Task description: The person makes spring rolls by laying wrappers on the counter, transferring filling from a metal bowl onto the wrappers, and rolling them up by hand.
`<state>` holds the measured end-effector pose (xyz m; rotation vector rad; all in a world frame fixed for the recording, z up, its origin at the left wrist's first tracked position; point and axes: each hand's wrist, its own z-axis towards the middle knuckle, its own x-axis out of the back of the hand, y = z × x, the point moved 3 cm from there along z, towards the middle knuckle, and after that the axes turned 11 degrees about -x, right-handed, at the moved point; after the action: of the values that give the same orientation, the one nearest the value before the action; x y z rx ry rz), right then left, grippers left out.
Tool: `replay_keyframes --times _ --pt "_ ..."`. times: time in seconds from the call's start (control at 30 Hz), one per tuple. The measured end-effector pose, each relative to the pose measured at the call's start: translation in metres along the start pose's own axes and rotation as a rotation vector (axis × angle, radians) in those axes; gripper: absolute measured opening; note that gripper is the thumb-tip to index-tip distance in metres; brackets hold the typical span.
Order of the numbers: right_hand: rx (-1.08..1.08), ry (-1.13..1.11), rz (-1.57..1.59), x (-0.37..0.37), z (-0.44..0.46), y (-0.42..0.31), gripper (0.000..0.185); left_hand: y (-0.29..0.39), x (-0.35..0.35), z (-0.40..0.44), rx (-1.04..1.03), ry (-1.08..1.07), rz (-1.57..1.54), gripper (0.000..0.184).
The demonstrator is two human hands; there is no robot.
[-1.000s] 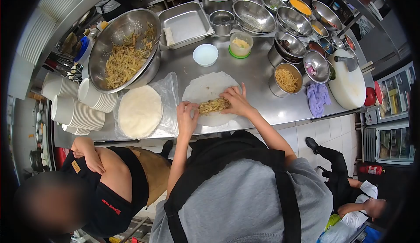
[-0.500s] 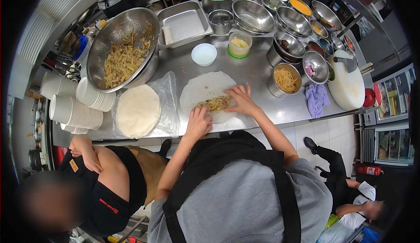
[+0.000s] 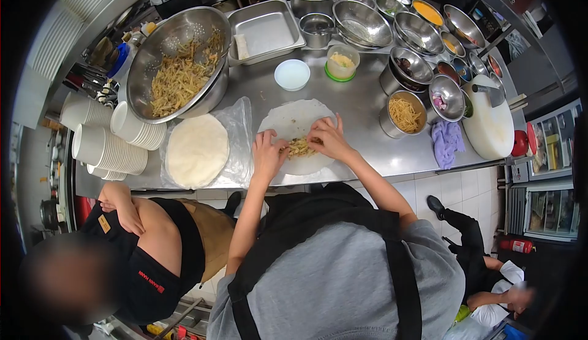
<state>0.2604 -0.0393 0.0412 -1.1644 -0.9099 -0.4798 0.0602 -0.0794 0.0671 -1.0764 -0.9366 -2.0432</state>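
A thin round wrapper (image 3: 294, 116) lies on the steel counter in front of me. A short row of shredded filling (image 3: 300, 148) sits across its middle. My left hand (image 3: 268, 155) is at the left end of the row, its bent fingers pressed to the filling. From the right, my right hand (image 3: 331, 139) pinches at the other end with one finger raised. Left of the wrapper, a stack of pale round wrappers (image 3: 197, 151) rests on a clear plastic sheet (image 3: 241, 138).
A large colander (image 3: 138, 89) of the same filling stands back left, beside a steel tray (image 3: 269, 34) holding one roll. Paper bowls (image 3: 107, 150) are stacked at left. A white bowl (image 3: 292, 75), fried-strip pot (image 3: 404, 114) and purple cloth (image 3: 447, 143) are also there. Two people are nearby.
My left hand has moved up and left, from the near side of the filling to its left end. My right hand has drawn slightly inward over the filling. The camera view has shifted a little.
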Motion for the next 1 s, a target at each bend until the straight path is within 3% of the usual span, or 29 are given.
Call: replay_keyframes --times 0.13,0.33,0.43,0.53,0.73,0.93,1.0 --pt "-0.048 0.003 -0.051 0.001 0.001 0.004 0.006 -0.008 -0.004 -0.005 0.069 -0.020 0.066 0.015" --pt "0.032 0.018 0.097 0.002 -0.002 -0.020 0.007 -0.012 0.001 -0.009 0.088 0.056 -0.145 0.018" --pt "0.191 -0.013 -0.031 -0.003 -0.009 -0.039 0.009 0.002 0.009 -0.009 0.030 -0.025 -0.053 0.018" --pt "0.291 0.129 -0.222 -0.014 -0.010 -0.038 0.010 0.008 0.004 -0.010 -0.009 -0.018 0.006 0.020" --pt "-0.033 0.092 0.188 -0.006 -0.005 -0.021 0.010 0.020 0.006 -0.004 -0.038 0.018 -0.018 0.019" --pt "-0.375 0.129 0.189 -0.008 -0.002 0.018 0.009 0.009 0.005 -0.011 -0.004 0.029 0.013 0.020" --pt "-0.397 0.144 0.214 -0.004 -0.004 0.020 0.008 0.006 0.001 -0.014 0.005 0.017 0.012 0.020"
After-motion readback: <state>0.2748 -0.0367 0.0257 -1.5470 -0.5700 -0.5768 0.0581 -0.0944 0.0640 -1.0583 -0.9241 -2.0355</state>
